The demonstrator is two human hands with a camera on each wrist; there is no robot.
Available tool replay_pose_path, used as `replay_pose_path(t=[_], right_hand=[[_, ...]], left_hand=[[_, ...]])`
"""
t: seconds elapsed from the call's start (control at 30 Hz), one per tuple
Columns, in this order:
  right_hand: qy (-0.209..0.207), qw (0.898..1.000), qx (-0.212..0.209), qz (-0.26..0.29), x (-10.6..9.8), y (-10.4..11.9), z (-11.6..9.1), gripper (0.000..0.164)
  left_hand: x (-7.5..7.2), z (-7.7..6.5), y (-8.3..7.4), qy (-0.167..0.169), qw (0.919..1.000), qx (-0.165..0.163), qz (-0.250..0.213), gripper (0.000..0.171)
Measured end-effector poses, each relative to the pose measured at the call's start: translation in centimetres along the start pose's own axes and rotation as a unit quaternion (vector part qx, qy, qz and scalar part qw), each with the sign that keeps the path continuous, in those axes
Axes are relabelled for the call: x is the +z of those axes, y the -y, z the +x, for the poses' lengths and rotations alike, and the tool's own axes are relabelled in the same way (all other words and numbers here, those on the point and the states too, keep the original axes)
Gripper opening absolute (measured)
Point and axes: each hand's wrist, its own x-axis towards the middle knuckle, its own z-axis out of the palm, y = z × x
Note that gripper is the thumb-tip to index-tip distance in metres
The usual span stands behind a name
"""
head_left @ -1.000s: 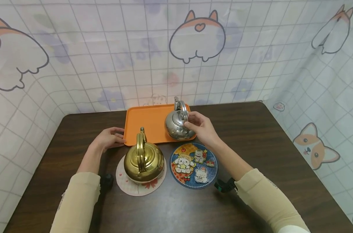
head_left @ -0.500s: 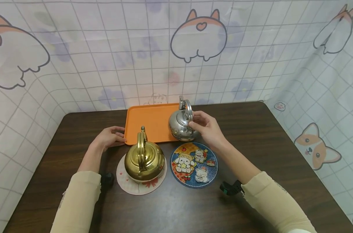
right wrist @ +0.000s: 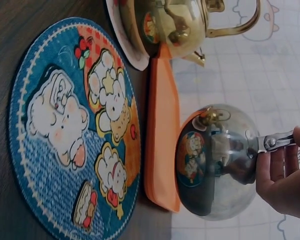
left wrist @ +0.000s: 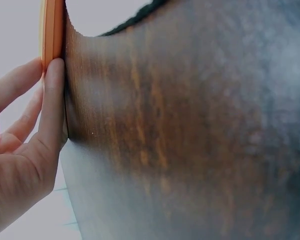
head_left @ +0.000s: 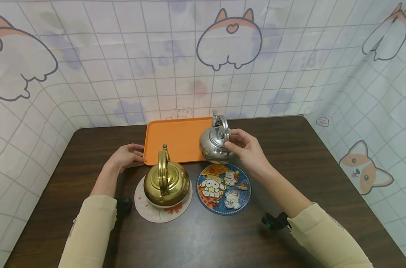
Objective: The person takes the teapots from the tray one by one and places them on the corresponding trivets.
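Note:
A silver kettle (head_left: 214,144) hangs from my right hand (head_left: 248,149), whose fingers and thumb grip its upright handle (right wrist: 277,142). The kettle covers the right end of an orange tray (head_left: 176,141) and reaches over the far edge of a blue round mat (head_left: 238,203) with cartoon animals. My left hand (head_left: 126,156) is at the tray's near left corner. In the left wrist view, its thumb and a finger (left wrist: 20,82) pinch the tray's rim. A gold kettle (head_left: 167,186) stands on a pink round mat (head_left: 144,208), in front of the tray.
Everything is on a dark wooden table (head_left: 290,156). A white gridded cloth (head_left: 176,85) with cartoon dogs hangs behind and along the sides. The tray lies close to the back edge. A black strap device (head_left: 276,221) is worn on the right wrist.
My right hand has carried the silver kettle to the right and a little toward me, uncovering more of the tray. The left hand, tray and gold kettle have stayed in place.

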Motion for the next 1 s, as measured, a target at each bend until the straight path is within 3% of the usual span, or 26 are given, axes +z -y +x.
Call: replay_pose_path(t=[0.4,1.0], right_hand=[[-0.011,1.000,0.000,-0.024,-1.1,0.4,-1.6,0.028],[-0.014,0.999,0.006,-0.042,-0.6,-0.8,-4.7,0.027]], left_hand=[[0.0,0.1,0.0,0.002,1.0000,-0.008,-0.004,0.066],[-0.1,-0.2,-0.1,-0.001,0.9999,-0.010,-0.009,0.066]])
